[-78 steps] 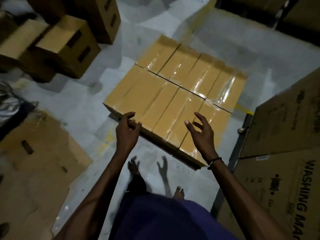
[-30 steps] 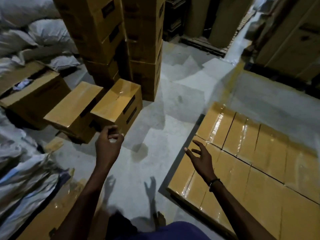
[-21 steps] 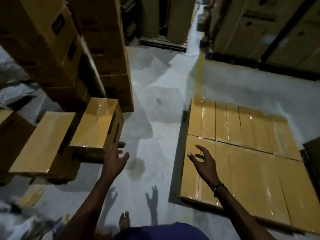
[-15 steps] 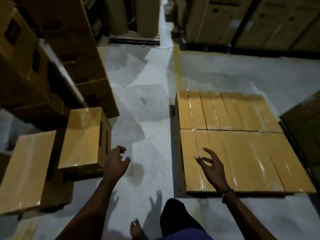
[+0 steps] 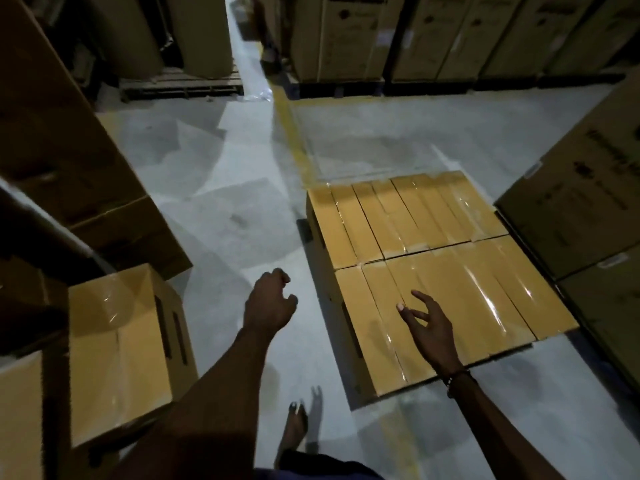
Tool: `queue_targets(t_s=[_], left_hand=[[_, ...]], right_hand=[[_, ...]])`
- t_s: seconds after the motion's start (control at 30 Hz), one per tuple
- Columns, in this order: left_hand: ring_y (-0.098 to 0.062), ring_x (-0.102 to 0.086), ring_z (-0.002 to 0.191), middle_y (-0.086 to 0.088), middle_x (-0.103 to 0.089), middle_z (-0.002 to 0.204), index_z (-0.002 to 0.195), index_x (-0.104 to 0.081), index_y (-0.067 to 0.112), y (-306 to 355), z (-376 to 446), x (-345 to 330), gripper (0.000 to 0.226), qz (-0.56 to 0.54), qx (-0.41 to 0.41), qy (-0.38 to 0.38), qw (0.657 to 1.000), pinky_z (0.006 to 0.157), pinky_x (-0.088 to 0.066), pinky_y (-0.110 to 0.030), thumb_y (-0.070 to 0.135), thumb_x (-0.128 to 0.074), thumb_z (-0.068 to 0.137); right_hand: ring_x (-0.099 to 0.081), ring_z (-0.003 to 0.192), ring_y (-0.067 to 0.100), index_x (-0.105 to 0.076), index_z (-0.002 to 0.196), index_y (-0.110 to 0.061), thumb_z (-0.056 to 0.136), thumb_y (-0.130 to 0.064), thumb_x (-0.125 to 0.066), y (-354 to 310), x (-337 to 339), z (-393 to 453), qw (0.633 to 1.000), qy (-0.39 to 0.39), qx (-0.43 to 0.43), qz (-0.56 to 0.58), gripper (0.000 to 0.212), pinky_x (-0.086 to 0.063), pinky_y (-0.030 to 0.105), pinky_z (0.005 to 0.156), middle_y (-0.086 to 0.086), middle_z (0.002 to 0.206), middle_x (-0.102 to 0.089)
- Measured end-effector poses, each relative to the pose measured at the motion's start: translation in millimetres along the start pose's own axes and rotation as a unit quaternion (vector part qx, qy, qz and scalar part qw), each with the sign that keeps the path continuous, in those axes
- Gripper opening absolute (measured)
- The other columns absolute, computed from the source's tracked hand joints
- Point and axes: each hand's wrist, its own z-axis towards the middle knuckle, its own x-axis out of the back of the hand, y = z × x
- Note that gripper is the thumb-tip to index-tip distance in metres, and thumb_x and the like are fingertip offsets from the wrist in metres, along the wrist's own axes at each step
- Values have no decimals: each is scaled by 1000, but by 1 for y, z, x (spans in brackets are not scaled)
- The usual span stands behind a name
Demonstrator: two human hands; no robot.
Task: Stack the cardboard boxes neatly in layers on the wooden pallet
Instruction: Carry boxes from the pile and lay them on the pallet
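both hands were empty, the left hand (image 5: 268, 301) loosely curled and the right hand (image 5: 431, 329) with fingers apart above the finished layer of boxes (image 5: 426, 268), so fetching seemed in hand: next, gripping the loose box (image 5: 117, 348) on the floor at left.

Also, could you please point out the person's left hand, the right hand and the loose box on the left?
left hand (image 5: 268, 304): head view, back of the hand.
right hand (image 5: 431, 329): head view, back of the hand.
loose box (image 5: 114, 355): head view, taped top face.
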Motion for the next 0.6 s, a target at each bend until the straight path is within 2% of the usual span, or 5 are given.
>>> queue_targets(t_s=[0.13, 0.33, 0.4, 0.47, 0.6], left_hand=[[-26, -57, 107, -8, -59, 116, 120, -59, 9, 29, 37, -5, 36, -31, -33, -10, 999, 82, -43, -31, 18, -71, 87], [-24, -62, 103, -6, -63, 113, 112, -60, 14, 47, 80, 5, 31, -90, -34, -31, 995, 86, -55, -40, 20, -72, 84], [-23, -62, 104, -4, -63, 112, 114, -60, 14, 44, 99, 14, 34, -103, -47, -43, 993, 84, -54, -37, 17, -72, 83], [-22, -61, 105, -3, -62, 114, 118, -59, 15, 38, 121, 24, 38, -104, -61, -57, 991, 80, -49, -32, 16, -72, 83], [-21, -61, 102, -5, -64, 115, 116, -60, 14, 14, 172, 50, 35, -100, -83, -68, 989, 84, -55, -38, 27, -71, 86]], right_hand=[[-63, 111, 5, -55, 140, -29, 93, -43, -71, -21, -21, 25, 1000, 2, 16, -11, 52, -42, 10, 75, -5, 143, -56], [-59, 101, -5, -54, 141, -26, 94, -38, -70, -52, -44, 52, 999, 24, 17, -13, 51, -46, 17, 77, 0, 145, -55], [-59, 102, -3, -53, 142, -24, 94, -36, -70, -60, -54, 61, 999, 41, 18, -11, 51, -48, 23, 81, 3, 146, -54], [-61, 106, 7, -52, 143, -23, 96, -36, -68, -71, -65, 69, 998, 62, 9, -13, 51, -48, 26, 82, 5, 148, -52], [-60, 110, 14, -52, 144, -21, 97, -35, -67, -95, -92, 86, 995, 100, -22, -9, 50, -47, 23, 80, 6, 150, -50]])
